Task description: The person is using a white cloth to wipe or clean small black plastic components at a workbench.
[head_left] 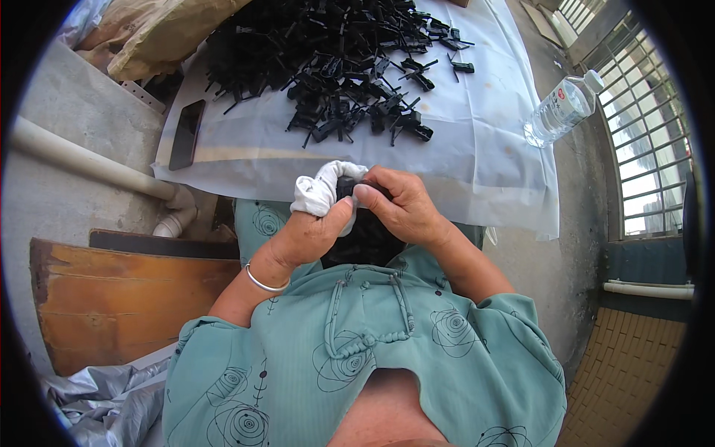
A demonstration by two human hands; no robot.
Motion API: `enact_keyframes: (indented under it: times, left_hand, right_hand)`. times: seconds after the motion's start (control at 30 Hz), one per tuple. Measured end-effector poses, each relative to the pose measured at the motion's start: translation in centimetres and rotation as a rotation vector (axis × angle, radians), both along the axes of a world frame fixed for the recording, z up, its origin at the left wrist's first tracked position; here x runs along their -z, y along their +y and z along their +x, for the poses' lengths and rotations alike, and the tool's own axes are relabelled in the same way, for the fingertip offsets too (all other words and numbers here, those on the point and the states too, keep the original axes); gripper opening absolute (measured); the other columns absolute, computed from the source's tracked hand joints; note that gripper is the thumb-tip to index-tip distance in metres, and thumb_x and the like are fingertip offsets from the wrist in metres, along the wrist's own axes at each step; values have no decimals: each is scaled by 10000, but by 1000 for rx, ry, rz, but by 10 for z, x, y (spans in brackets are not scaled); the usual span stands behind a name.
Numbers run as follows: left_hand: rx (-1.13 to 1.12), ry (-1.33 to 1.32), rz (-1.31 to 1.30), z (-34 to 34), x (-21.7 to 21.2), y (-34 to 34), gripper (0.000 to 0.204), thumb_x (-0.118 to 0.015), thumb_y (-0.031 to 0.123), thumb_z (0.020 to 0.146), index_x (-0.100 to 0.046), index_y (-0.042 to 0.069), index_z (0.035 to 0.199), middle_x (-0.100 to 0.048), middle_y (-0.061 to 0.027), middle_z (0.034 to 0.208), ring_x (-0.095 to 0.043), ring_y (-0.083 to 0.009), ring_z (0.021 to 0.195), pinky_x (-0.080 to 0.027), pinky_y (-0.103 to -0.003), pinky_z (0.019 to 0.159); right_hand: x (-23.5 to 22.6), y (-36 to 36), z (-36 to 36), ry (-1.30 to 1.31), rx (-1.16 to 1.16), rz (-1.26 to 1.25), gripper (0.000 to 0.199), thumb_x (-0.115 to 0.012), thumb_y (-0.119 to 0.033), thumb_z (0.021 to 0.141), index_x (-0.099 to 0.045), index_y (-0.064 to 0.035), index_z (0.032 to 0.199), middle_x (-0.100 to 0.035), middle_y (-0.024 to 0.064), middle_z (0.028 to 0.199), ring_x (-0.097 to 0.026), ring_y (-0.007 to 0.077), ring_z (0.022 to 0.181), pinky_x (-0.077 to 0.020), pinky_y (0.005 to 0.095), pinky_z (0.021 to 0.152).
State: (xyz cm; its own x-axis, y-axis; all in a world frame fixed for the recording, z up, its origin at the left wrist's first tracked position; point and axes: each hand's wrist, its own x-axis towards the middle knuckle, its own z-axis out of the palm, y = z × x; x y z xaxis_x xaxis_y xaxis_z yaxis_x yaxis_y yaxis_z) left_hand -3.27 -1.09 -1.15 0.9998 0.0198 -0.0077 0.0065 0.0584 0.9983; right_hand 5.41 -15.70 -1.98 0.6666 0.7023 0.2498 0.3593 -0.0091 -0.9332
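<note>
My left hand (320,227) has white cloth (316,194) over its fingers, like a cut-down glove, and is closed round a small black plastic part (345,188). Closed at the thumb and fingertips, my bare right hand (406,205) pinches the same part from the other side. Both hands meet in front of my lap, just off the near edge of the table. Most of the part is hidden by my fingers and the cloth. Beyond them lies a large heap of similar black plastic parts (335,59), with thin legs sticking out.
A translucent plastic sheet (491,164) covers the table. On it are a dark phone (187,134) at the left edge and a clear water bottle (558,112) at the right. Brown paper (164,37) rises far left. A pipe (89,160) and wooden board (126,305) stand left.
</note>
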Motion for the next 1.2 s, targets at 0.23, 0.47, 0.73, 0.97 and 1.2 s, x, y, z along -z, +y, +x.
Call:
enact_keyframes:
  times: [0.23,0.47,0.73,0.97,1.2]
  left_hand:
    - [-10,195,-11,3,-8,0,252,-445,23,811,-454,-2,1061,-488,-54,958,-459,-137,865,-412,-280,785]
    - [-114,-160,431,5,10,-2,270,-455,15,791,-449,-16,1059,-506,-135,940,-503,-236,855,-419,-304,786]
    - [-87,-307,990,10,6,13,347,-600,113,799,-558,25,1132,-546,-171,1129,-468,-317,1091,-388,-349,930]
    - [-232,-340,669,18,26,12,245,-524,123,885,-580,14,1097,-590,-83,1054,-575,-149,774,-483,-245,672]
    - [10,-5,199,20,0,17,283,-512,202,912,-521,28,1135,-584,-24,961,-508,-57,616,-433,-203,523]
  right_hand:
    - [1,3,6,-206,-104,-72,190,-498,-130,886,-528,4,756,-507,157,649,-490,316,589,-413,350,550]
    - [10,12,-1,-318,18,-39,205,-515,-122,878,-512,12,723,-482,160,615,-460,288,547,-400,353,538]
    - [10,-30,60,-502,546,-325,180,-586,-192,833,-556,-15,839,-531,122,634,-503,274,579,-421,361,571]
    - [-2,-36,48,-384,310,-513,287,-606,-239,753,-547,-6,910,-484,100,585,-495,253,554,-405,364,547]
    - [-26,-34,38,-115,-261,-405,245,-582,-206,763,-542,18,855,-437,60,567,-407,153,518,-368,292,498]
